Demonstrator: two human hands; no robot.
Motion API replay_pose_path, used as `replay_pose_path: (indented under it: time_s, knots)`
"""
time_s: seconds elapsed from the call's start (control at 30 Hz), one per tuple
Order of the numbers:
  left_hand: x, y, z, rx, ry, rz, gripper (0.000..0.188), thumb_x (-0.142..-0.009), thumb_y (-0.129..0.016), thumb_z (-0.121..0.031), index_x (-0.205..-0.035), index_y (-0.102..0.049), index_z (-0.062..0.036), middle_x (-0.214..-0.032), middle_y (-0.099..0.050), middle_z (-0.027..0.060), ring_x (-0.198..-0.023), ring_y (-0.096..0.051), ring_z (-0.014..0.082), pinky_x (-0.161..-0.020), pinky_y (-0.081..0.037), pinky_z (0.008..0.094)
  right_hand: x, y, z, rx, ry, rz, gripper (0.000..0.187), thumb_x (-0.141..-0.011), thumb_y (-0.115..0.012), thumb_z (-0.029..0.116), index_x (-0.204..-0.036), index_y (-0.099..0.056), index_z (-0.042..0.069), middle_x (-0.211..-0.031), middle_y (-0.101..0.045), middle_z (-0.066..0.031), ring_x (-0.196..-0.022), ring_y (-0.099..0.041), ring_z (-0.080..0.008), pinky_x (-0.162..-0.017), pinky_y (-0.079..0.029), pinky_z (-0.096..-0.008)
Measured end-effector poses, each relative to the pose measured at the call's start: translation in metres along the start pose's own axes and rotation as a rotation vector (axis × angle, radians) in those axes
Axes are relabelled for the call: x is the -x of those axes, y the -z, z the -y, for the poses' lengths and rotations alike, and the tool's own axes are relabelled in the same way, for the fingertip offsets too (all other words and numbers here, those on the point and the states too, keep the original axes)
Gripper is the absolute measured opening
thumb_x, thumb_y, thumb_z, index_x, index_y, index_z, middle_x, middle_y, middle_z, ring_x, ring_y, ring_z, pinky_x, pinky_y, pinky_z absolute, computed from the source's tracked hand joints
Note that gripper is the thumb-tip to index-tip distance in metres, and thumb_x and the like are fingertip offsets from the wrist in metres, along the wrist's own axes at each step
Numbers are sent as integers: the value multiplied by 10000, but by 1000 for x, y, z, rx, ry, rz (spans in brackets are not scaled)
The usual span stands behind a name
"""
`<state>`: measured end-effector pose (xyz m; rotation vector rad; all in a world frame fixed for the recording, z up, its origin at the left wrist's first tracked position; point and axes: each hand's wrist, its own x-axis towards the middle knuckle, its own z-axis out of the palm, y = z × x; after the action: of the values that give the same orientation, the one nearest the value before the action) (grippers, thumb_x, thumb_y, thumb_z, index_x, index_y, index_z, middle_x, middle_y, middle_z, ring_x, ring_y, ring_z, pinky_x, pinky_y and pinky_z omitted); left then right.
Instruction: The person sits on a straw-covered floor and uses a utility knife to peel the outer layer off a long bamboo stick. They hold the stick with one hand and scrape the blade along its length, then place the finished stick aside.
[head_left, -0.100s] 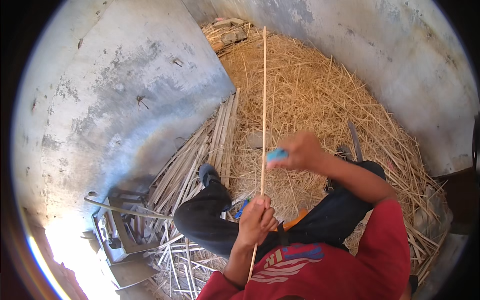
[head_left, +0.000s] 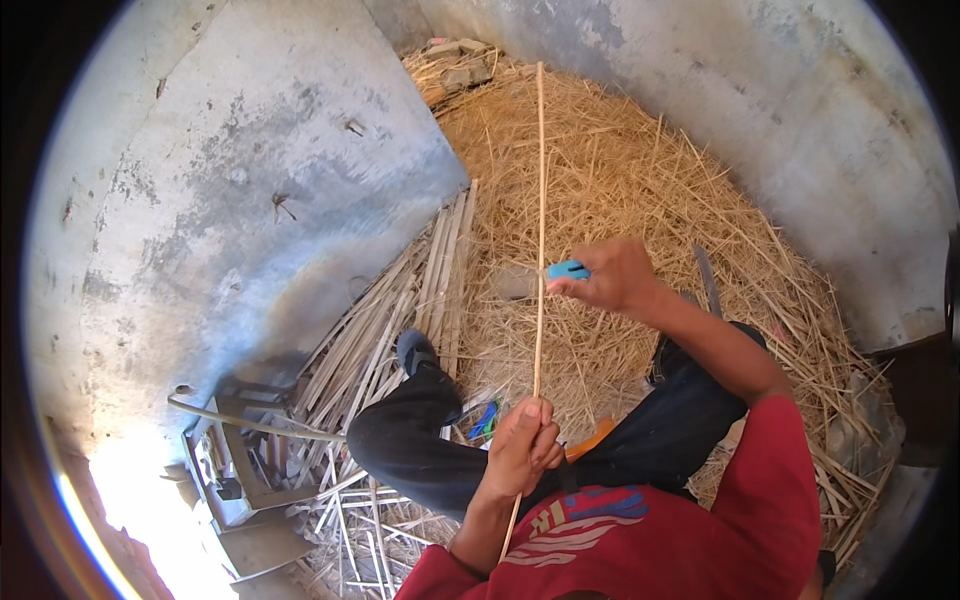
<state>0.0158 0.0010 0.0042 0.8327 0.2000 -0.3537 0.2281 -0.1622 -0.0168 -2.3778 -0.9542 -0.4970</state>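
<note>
A long, thin bamboo strip [head_left: 542,180] runs from near my shirt out over the straw, almost straight ahead of me. My left hand [head_left: 522,440] is closed round its lower part, above my lap. Farther up, my right hand [head_left: 615,275] grips a small light-blue utility knife [head_left: 568,270] with a dark slot in its side. The knife's tip end meets the strip's right edge or lies just beside it; the blade itself is too small to make out.
Straw-like shavings [head_left: 620,180] cover the floor ahead. Long split strips [head_left: 440,270] lie piled at the left. A long-bladed knife [head_left: 707,280] lies right of my right hand. A wooden frame [head_left: 230,460] stands lower left, and grey walls [head_left: 250,190] surround the area.
My right hand with the utility knife has moved slightly away from me and right. The strip's far end has swung right, and my left hand has shifted a little right, still holding it.
</note>
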Motion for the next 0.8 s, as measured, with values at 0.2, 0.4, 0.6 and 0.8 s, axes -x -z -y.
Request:
replay_pose_path:
  time_s: [0.2, 0.4, 0.6, 0.8]
  knots:
    - [8, -3, 14, -122, 5, -110, 258, -1032, -396, -318, -903, -434, -98, -536, -317, -48, -441, -276, 57, -447, -260, 229, 49, 14, 40, -39, 263, 132, 634, -686, -627, 747, -550, -534, 135, -482, -506, -37, -417, -534, -226, -401, -398, -360]
    - [15, -4, 15, -209, 18, -58, 246, -1036, -387, -295, -901, -432, -94, -563, -329, -51, -440, -272, 49, -417, -240, 229, 25, -8, -8, -22, -73, 28, 694, -693, -581, 784, -512, -529, 115, -439, -482, -67, -388, -527, -242, -383, -397, -372]
    - [11, 5, 12, -485, -78, -173, 249, -1027, -412, -281, -882, -440, -80, -584, -346, -65, -470, -292, 24, -433, -250, 210, 43, 2, 36, -54, 248, 77, 670, -638, -632, 778, -501, -472, 142, -456, -463, -34, -405, -501, -229, -408, -384, -356]
    - [17, -4, 6, -729, -180, -184, 248, -1023, -422, -263, -868, -442, -70, -608, -377, -71, -509, -321, 9, -452, -268, 192, 15, 11, 13, -19, 219, -135, 646, -678, -629, 746, -527, -548, 123, -448, -473, -35, -388, -512, -222, -382, -377, -362]
